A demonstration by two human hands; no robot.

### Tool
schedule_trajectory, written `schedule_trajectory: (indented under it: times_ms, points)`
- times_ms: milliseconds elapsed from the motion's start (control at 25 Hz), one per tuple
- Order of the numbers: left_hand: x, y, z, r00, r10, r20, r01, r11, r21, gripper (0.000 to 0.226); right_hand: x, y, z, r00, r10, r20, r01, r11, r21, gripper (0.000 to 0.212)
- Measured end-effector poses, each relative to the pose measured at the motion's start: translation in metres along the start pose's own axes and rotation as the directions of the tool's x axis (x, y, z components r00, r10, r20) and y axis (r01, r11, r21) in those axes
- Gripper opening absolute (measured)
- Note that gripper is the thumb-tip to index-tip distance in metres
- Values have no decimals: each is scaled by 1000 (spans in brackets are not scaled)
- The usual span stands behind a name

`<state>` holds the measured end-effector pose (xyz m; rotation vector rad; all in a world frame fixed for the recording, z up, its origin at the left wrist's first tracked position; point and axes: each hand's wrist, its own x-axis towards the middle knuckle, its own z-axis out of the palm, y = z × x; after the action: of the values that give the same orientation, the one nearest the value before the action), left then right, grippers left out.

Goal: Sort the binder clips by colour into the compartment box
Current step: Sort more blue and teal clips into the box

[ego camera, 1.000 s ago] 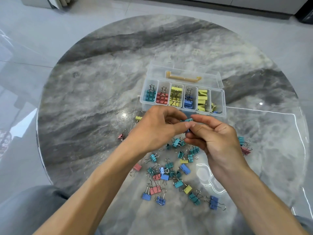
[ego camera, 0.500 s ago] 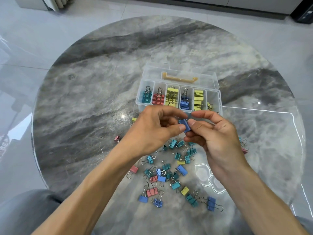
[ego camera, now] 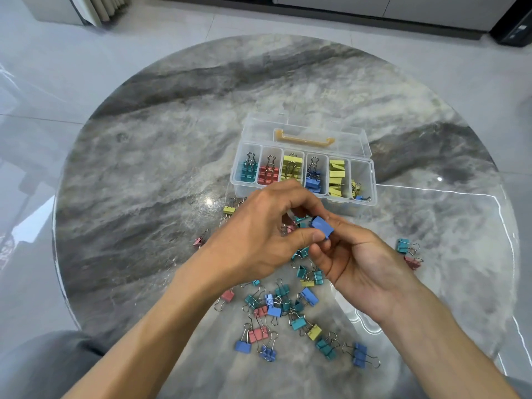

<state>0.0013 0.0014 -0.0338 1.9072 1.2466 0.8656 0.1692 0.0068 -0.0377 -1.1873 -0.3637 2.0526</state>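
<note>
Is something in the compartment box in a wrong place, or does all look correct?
Mostly sorted, but the rightmost compartment of the compartment box mixes colours: a blue clip lies beside yellow clips. Yellow also fills two other compartments.

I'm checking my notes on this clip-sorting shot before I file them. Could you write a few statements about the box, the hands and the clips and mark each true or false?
1. Both hands hold a blue binder clip between them. True: the left hand and the right hand both pinch it.
2. The compartment box is shut. False: its clear lid lies open behind it.
3. The leftmost compartment holds red clips. False: it holds teal clips; the red clips are next to it.
4. Loose clips still lie on the table. True.
5. The box has a black handle. False: the handle is tan.
</note>
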Motion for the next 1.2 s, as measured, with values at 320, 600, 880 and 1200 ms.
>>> schedule_trajectory:
  times_ms: [320, 600, 880, 1200]
  points:
    - [-2, 5, 7, 999, 31, -25, -34, 990, -138, 11, 1, 4, 2, 994, 103, 34, -99, 990, -100, 21]
    - [1, 6, 7, 987, 79, -139, -105, 977, -188, 26, -5, 11, 7, 981, 162, 106, -133, 961, -241, 24]
    - [2, 1, -1, 986, -146, -81, 106, 922, -373, 14, -2, -4, 1, 955, -269, 124, 296, 882, -367, 16]
    - [3, 9, 2, 962, -246, -118, 159, 858, -488, 19, -2, -23, -9, 959, -181, 217, 267, 835, -482, 18]
